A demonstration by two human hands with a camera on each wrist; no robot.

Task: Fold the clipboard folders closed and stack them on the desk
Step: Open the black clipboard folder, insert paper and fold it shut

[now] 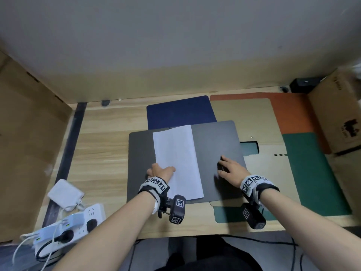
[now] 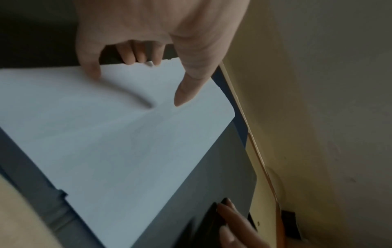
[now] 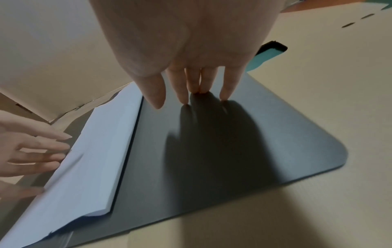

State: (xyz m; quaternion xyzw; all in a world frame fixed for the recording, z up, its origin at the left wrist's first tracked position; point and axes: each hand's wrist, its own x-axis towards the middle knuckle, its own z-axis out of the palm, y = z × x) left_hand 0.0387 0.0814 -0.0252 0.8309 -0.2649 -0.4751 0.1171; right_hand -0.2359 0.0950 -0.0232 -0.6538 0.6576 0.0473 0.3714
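Observation:
A dark grey clipboard folder (image 1: 214, 145) lies open on the desk, with a stack of white paper (image 1: 175, 153) on its left half. My left hand (image 1: 161, 171) holds the paper's left edge: in the left wrist view the fingers (image 2: 137, 57) curl at that edge and the thumb lies over the paper (image 2: 106, 134). My right hand (image 1: 228, 167) is flat, with straight fingertips (image 3: 224, 95) pressing on the folder's bare right panel (image 3: 233, 142). A blue folder (image 1: 179, 112) lies closed behind the grey one, partly under it. Orange (image 1: 289, 112) and green (image 1: 312, 173) folders lie to the right.
A flat cardboard sheet (image 1: 254, 118) covers much of the orange and green folders. A cardboard box (image 1: 336, 114) stands at the right, and a cardboard wall (image 1: 29, 133) at the left. A power strip (image 1: 78, 218) and white adapter (image 1: 65, 192) with cables sit front left.

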